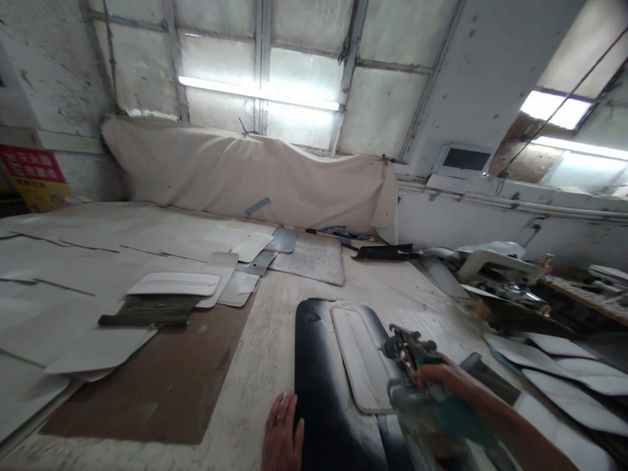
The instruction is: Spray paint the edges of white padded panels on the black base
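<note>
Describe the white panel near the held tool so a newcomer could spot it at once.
On the worktable, find the black board beside the left hand. The white panel lies on it, just left of the tool. Unlike the similar panel farther left, by a dark green strip, this one lies on black.

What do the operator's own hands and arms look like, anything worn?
Both hands ungloved. Left hand: what looks like a ring on one finger; its sleeve area is out of frame. Right hand: no jewellery visible, though partly blurred. Right forearm: bare, no sleeve, cable or marking in view.
</note>
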`<action>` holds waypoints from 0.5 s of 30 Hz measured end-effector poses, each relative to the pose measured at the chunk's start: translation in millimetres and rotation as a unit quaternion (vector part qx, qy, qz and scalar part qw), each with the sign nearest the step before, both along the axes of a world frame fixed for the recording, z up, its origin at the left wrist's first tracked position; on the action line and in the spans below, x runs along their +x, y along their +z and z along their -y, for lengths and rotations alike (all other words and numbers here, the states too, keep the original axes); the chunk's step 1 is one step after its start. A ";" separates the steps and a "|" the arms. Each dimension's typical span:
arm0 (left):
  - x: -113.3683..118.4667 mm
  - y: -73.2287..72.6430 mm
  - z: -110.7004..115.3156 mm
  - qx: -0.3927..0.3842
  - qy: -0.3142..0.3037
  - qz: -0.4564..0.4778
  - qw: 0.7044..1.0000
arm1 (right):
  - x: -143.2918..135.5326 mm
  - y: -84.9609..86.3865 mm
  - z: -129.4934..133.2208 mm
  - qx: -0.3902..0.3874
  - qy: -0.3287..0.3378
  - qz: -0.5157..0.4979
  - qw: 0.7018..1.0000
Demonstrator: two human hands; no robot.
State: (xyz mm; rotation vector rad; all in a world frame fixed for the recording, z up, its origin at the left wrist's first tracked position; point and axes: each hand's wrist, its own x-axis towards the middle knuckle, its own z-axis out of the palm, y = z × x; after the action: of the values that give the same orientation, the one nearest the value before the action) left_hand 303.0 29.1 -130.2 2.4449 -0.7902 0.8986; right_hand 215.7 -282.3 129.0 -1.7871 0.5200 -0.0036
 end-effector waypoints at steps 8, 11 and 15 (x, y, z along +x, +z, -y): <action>-4.8 6.3 2.3 0.018 0.013 0.013 1.000 | -15.4 23.4 -0.1 -0.059 -0.006 0.033 0.998; -2.8 0.5 0.4 0.018 0.015 0.046 0.999 | 31.3 42.0 -2.6 -0.056 -0.029 0.052 0.997; 3.4 -10.8 -4.5 0.018 0.005 0.065 0.998 | 72.8 51.7 -2.3 -0.066 -0.048 0.049 0.995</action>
State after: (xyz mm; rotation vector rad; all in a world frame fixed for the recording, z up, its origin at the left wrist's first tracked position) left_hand 306.4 33.6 -141.0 2.4436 -0.8456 1.0656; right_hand 288.5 -279.9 180.7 -1.8774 0.5450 -0.1957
